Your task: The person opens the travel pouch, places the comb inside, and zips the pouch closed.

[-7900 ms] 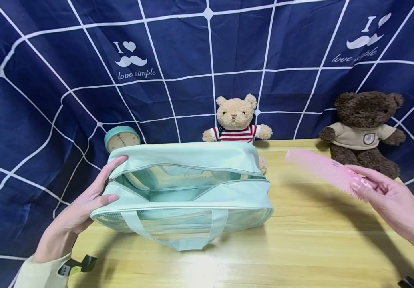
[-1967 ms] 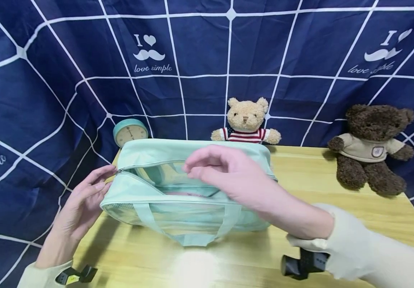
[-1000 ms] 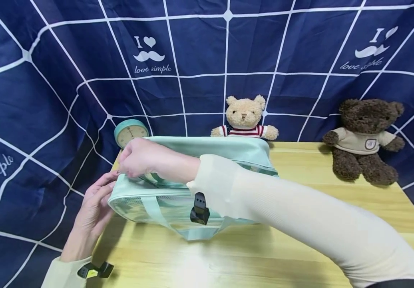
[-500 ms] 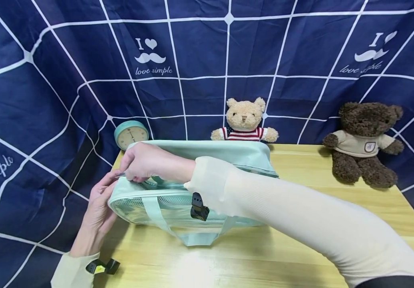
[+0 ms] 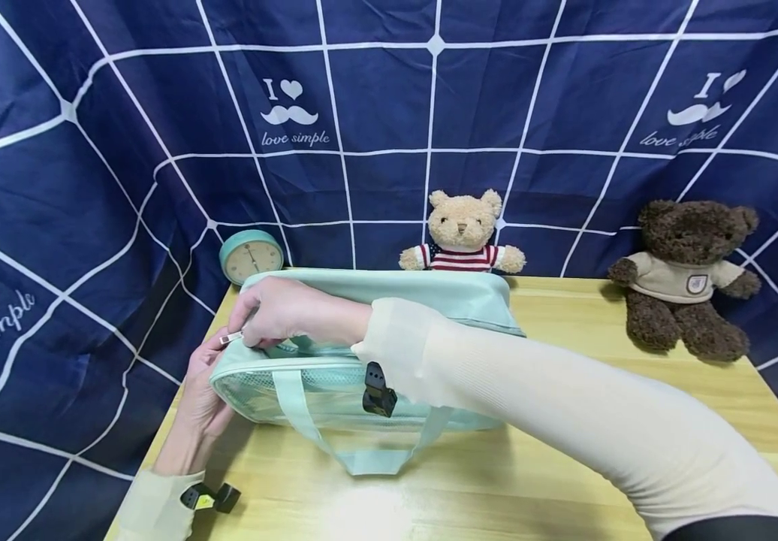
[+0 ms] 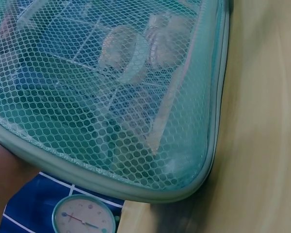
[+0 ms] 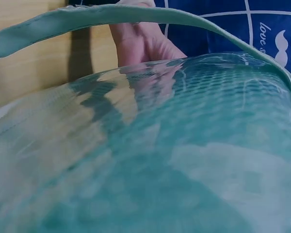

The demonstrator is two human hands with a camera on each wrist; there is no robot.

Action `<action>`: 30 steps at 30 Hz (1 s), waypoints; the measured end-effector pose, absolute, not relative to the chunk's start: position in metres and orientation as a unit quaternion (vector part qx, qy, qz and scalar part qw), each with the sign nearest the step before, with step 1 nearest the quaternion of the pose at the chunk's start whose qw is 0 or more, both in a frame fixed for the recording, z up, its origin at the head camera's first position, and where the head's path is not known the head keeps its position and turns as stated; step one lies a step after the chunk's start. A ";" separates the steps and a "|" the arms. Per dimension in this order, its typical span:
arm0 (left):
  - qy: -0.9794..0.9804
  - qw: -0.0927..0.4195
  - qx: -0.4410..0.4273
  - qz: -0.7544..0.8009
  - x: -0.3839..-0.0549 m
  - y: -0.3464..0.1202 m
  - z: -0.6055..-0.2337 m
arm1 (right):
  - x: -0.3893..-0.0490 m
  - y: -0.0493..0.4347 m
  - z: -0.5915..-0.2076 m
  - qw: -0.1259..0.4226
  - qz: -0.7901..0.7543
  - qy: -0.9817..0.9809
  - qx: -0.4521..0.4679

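Note:
A mint-green zip bag [image 5: 375,289] with clear panels and a hanging strap handle stands on the table. My right hand [image 5: 294,309] reaches across its top to the left end, thumb and finger pinching at the metal zipper pull [image 5: 231,338]. My left hand [image 5: 201,387] holds the bag's left end, its fingertips beside the pull. The left wrist view shows the bag's mesh end [image 6: 102,131]; shapes behind the mesh, including a long pale pinkish strip, are unclear. In the right wrist view, the clear panel [image 7: 136,160] fills most of the picture. My right forearm hides much of the bag's opening.
A teal-rimmed round dial [image 5: 251,257] stands behind the bag's left end. Behind it sits a beige teddy bear [image 5: 461,225] in a striped top. A dark brown bear [image 5: 689,278] sits at the right. The wooden table [image 5: 565,496] meets a blue gridded cloth.
The pink comb left my right hand; pink showed inside the bag two seconds ago. My right hand moved left to the zipper. Over the last half second, the metal pull came into clearer view.

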State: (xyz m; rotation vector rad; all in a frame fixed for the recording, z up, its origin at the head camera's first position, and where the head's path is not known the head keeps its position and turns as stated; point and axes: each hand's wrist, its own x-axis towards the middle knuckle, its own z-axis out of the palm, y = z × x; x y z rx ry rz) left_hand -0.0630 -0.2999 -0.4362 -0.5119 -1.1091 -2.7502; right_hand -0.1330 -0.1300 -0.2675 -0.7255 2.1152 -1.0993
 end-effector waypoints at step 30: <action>-0.444 0.145 -0.175 -0.867 -0.077 -0.310 -0.437 | -0.134 -0.130 -0.270 0.346 -0.488 0.770 -0.223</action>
